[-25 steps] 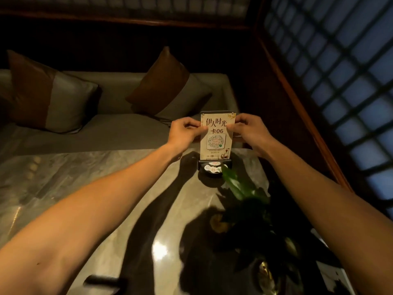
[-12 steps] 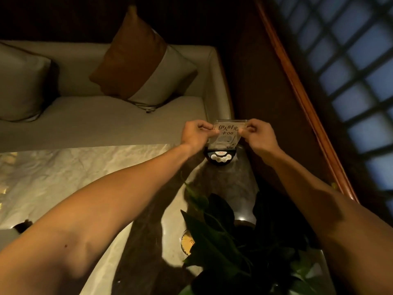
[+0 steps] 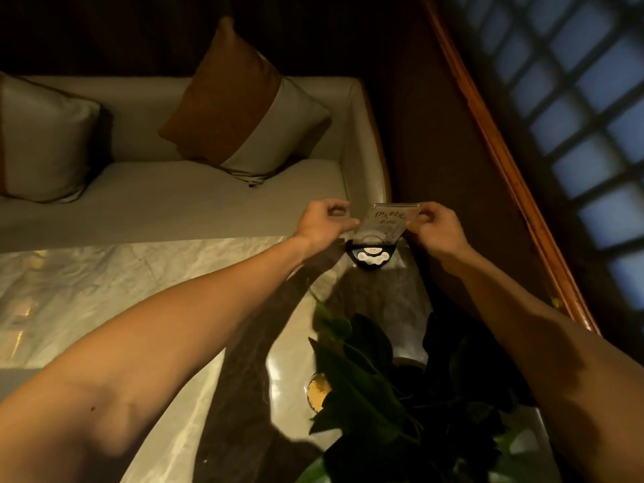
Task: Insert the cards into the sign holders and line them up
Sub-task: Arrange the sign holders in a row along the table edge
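Note:
A clear sign holder stands at the far right corner of the marble table, seated in a black base with white buttons. Inside the holder is a pale card printed with dark characters and "06". My right hand pinches the holder's upper right edge. My left hand is at the holder's left edge with curled fingers; whether it touches is hard to tell. The holder leans back, away from me.
A leafy green plant stands on the table close in front of me, between my forearms. Beyond the table is a grey sofa with two cushions. A wooden rail and lattice window run along the right.
The view has tipped downward and closer. The card, earlier held upright above the base, now sits low in the holder. My left hand has loosened and slid slightly left of the holder.

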A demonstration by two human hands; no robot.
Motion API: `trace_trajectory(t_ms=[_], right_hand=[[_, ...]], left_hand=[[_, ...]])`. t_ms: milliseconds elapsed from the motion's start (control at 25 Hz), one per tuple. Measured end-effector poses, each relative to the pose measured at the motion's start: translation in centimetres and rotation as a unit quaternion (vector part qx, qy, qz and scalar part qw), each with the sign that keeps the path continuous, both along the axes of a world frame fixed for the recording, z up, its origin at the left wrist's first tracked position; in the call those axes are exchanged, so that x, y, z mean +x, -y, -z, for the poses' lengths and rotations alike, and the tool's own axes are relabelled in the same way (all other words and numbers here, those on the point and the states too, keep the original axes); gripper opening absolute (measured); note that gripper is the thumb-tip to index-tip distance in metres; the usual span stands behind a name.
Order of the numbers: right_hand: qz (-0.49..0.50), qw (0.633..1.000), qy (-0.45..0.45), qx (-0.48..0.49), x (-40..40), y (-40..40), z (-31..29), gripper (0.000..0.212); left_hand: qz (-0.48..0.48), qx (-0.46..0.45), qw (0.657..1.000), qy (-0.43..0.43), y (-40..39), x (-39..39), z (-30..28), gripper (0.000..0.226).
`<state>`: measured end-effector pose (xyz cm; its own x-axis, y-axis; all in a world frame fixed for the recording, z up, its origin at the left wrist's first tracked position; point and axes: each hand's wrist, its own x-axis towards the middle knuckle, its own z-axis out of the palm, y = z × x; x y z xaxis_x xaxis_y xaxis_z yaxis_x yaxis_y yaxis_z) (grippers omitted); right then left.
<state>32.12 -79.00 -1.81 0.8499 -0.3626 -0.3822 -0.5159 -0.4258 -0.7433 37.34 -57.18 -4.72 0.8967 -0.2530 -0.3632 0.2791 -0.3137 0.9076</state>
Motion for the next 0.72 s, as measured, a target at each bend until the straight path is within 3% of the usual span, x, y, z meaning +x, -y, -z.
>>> trace_trajectory(t_ms=[120,280,440,720], right_hand=[[0.077,0.996,0.028,-0.046,-0.7,-2.3,-3.1,0.054],[0.067,0.98,0.127,-0.14,-1.9,-8.3,-7.6,0.058],[-0.066,0.985,0.159,-0.032,-4.1,-19.3,-9.3,0.06],[-0.264,0.95,0.1,0.132,-10.3,-40.6,-8.6,0.076]], left_hand=[[-0.014,0.004,1.0,0.007,-5.6,-1.4,-3.5,0.044],[-0.039,0.002,0.998,0.051,-14.4,-5.0,-8.1,0.041],[-0.062,0.014,0.994,0.085,-24.1,-9.5,-11.1,0.046],[-0.178,0.069,0.974,0.123,-42.6,-17.2,-11.8,0.054]])
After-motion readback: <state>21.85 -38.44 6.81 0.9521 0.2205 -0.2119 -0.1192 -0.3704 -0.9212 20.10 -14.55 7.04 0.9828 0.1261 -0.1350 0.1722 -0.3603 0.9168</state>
